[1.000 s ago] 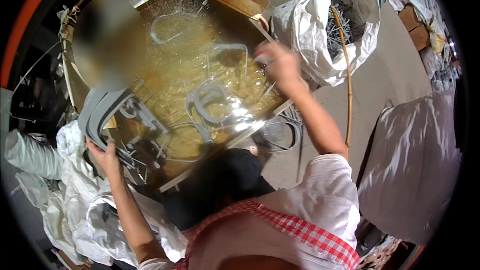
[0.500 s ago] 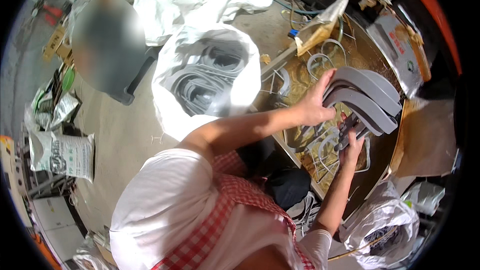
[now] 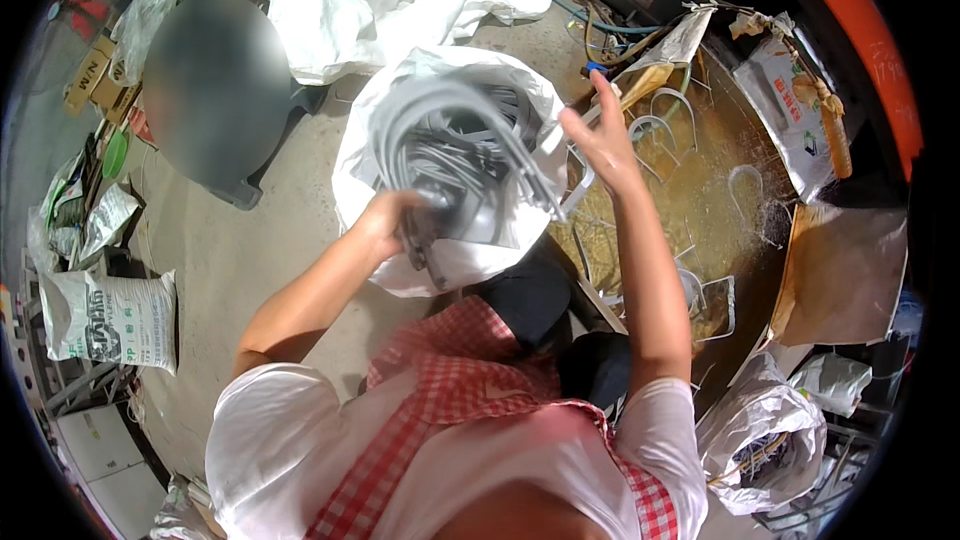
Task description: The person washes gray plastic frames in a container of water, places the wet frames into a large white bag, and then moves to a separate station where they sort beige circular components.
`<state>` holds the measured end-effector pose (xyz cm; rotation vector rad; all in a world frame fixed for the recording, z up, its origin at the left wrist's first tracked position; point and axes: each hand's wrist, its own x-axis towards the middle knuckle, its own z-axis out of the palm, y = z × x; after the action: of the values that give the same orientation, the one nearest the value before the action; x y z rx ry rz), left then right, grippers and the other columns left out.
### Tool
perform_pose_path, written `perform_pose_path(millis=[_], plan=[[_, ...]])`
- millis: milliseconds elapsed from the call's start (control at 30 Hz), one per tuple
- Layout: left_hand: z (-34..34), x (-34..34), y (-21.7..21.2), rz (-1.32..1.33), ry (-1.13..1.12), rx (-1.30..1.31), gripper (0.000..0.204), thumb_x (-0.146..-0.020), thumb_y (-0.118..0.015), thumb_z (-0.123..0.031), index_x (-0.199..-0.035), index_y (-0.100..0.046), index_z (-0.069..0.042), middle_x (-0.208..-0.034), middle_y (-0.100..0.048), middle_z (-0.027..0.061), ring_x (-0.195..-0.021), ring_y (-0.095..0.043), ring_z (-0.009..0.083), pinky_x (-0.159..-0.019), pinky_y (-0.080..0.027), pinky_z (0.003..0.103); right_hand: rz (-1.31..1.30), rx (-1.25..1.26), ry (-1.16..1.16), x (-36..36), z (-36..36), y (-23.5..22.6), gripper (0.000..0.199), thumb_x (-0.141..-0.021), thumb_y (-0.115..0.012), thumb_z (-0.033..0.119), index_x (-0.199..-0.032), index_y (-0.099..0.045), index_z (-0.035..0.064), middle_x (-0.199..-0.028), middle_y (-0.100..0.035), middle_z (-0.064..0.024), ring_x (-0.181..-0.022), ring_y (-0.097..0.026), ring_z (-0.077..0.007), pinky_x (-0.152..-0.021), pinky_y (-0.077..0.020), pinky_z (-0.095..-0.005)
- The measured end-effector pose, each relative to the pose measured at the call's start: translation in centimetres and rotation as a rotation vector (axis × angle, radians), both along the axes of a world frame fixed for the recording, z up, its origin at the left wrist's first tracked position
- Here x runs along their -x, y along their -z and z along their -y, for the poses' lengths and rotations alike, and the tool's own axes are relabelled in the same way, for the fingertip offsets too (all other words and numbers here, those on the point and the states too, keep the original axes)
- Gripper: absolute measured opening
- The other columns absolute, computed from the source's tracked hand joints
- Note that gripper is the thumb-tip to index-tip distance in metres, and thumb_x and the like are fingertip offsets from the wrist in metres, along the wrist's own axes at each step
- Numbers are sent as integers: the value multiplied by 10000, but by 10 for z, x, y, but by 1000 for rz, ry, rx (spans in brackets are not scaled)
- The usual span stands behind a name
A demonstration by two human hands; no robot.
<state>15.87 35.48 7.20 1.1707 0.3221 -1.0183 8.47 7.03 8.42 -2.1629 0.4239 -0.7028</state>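
The grip of the left hand (image 3: 385,224) is closed around the lower end of a bundle of grey curved strips (image 3: 430,100), though motion blur and the strips themselves hide most of its fingers, so how tightly it squeezes cannot be told. The right hand (image 3: 607,140) holds nothing: its thumb and fingers are spread wide, just off the 3 o'clock side of a white woven sack (image 3: 350,175); whether the thumb brushes the rim is unclear.

The bundle is over the mouth of that sack, held at about 8 o'clock, bowing up past 12 and running down to about 4, where its ends lie near the rim. Beneath it, more grey strips (image 3: 470,170) fill the sack.

The strips look like moulded plastic: probably light singly, more of a load when nested, springy rather than limp, and unlikely to break from a knock. They may be wet and slippery, since similar loops (image 3: 690,285) lie in the liquid of a tub (image 3: 604,312) at 3 o'clock from the sack. The gathered end seems the surest hold; a second hand under the bow would probably stop the strips fanning apart or swinging.
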Motion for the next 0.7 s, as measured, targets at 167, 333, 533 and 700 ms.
perform_pose_path(millis=[167,333,533,700], plan=[[0,-25,15,28,228,52,116,-745,-590,-132,-720,-537,-31,-614,-523,82,-485,-517,194,-441,-442,323,-369,27,42,-48,6,36,480,-754,-612,397,-1084,-576,51,-1029,-589,-198,-982,-552,-349,-843,-431,-385],[72,-83,81,319,54,-72,133,-743,-584,-147,-827,-575,-43,-722,-568,111,-618,-558,229,-545,-451,341,-326,295,59,-60,3,18,279,-750,-585,313,-845,-628,54,-864,-621,-176,-828,-585,-355,-729,-456,-438],[81,-194,210,477,186,-960,241,-789,-602,-189,-1011,-641,-103,-1039,-625,120,-919,-616,243,-794,-470,335,-271,299,4,-98,-41,-6,199,-761,-605,254,-830,-632,70,-859,-620,-150,-831,-589,-329,-712,-460,-426],[148,-77,112,438,-692,-441,512,-812,-589,-309,-1194,-495,19,-1298,-390,248,-1178,-412,365,-1001,-292,449,-309,335,147,-71,8,28,199,-761,-613,237,-877,-642,78,-905,-629,-146,-862,-589,-322,-730,-456,-410]])
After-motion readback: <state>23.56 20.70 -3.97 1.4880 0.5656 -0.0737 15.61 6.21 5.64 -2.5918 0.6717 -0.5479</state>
